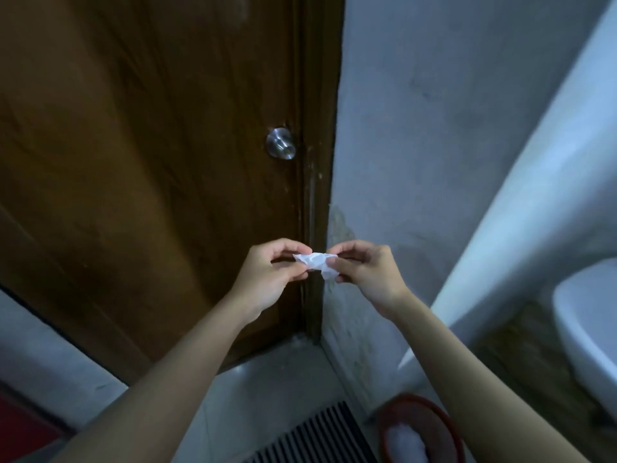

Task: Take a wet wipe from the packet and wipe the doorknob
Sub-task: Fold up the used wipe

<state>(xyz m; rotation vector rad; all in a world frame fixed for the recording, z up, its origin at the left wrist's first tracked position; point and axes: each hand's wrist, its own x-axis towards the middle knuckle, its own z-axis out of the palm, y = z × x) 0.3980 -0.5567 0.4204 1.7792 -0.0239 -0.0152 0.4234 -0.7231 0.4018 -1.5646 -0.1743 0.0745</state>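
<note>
Both hands' grip pinching crumpled wet wipe [316, 264], brown wood door [150, 162] w/ steel doorknob [281, 143] above, grey wall [417, 128] rt

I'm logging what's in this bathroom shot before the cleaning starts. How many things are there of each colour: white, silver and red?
White: 2, the crumpled white wet wipe and the white ceramic basin
Silver: 1, the round silver metal doorknob
Red: 1, the round red plastic bin
Total: 4
</note>
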